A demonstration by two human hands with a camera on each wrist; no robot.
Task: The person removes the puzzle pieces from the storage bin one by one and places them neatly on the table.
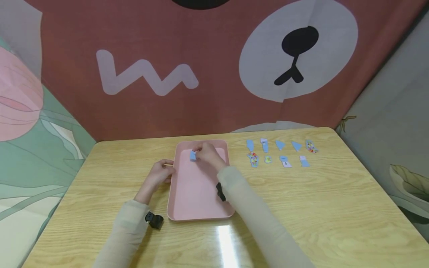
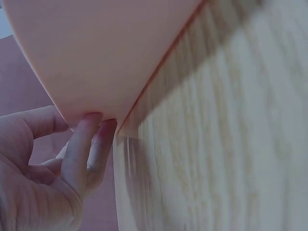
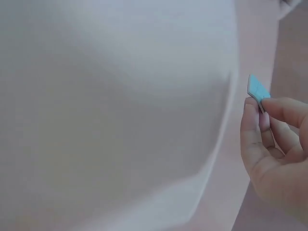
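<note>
My right hand (image 1: 208, 154) is over the far part of a pink tray (image 1: 197, 197). Its thumb and fingers pinch a small flat blue puzzle piece (image 1: 193, 156). In the right wrist view the thin piece (image 3: 258, 90) is tilted, its lower end between the thumb and fingertips of the right hand (image 3: 276, 149). At the tray's left side, my left hand (image 1: 159, 173) grips the edge. The left wrist view has two fingers of the left hand (image 2: 53, 168) against the outer wall of the tray (image 2: 96, 62), with another digit at the rim.
To the tray's right, several loose puzzle pieces lie in two rows: plain blue ones such as a blue triangle (image 1: 296, 145), and printed ones such as a multicoloured piece (image 1: 253, 159). They lie on a wooden table (image 1: 321, 208), whose far edge meets a red-brown patterned cloth (image 1: 161, 115).
</note>
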